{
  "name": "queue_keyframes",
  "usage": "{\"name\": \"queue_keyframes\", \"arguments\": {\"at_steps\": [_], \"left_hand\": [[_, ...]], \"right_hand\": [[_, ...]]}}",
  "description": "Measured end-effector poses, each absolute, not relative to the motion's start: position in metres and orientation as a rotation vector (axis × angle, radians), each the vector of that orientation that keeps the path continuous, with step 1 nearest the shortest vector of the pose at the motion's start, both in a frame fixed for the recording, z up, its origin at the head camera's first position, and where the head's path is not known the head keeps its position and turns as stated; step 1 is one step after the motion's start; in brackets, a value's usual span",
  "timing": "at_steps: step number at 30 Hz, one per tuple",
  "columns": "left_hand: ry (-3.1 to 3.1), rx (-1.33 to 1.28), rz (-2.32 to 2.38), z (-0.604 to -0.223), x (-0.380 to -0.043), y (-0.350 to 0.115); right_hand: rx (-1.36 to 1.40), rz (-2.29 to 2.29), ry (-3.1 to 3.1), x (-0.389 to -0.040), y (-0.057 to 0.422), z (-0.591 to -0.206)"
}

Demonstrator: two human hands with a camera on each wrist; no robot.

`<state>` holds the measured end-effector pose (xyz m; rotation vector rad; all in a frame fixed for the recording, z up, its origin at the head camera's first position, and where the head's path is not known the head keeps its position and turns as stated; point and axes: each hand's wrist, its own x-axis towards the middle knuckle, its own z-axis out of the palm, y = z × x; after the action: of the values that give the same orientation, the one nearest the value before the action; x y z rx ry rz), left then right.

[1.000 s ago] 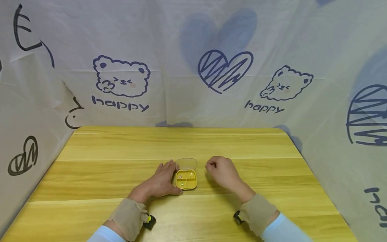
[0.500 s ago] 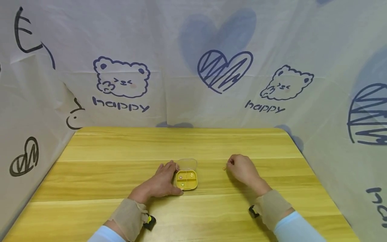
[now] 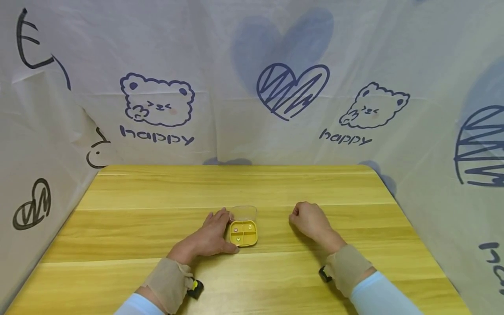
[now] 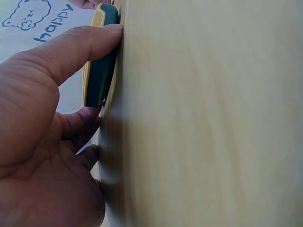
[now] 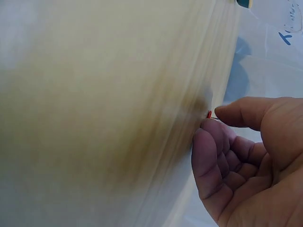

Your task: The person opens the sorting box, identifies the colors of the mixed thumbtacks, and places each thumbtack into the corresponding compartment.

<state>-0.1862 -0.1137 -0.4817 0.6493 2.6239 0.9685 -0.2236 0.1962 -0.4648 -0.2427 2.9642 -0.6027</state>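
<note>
Gripping the yellow box (image 3: 250, 238) on the table (image 3: 244, 280) with the left hand (image 3: 210, 237) — and, off to the right, pinching a tiny red piece (image 5: 209, 114) in the right hand (image 3: 312, 221), thumb to fingertip.

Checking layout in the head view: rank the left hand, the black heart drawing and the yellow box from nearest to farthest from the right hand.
1. Yellow box: on the table, left of the right hand.
2. Left hand: at the box's left side.
3. Black heart drawing: far left, on the sheet.
</note>
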Motion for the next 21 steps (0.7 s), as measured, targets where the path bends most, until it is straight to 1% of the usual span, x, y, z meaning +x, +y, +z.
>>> {"name": "queue_keyframes", "arguments": {"at_steps": [14,21], "left_hand": [[2.629,0.639,0.957,-0.4822,-0.1864,-0.1126],[2.639,0.646,0.953,-0.4829,-0.1867,-0.1125]], "right_hand": [[-0.194,-0.608,2.96,-0.2225,0.1975,-0.464],[-0.138,-0.76,2.94,-0.2219,0.1982,-0.464]]}}
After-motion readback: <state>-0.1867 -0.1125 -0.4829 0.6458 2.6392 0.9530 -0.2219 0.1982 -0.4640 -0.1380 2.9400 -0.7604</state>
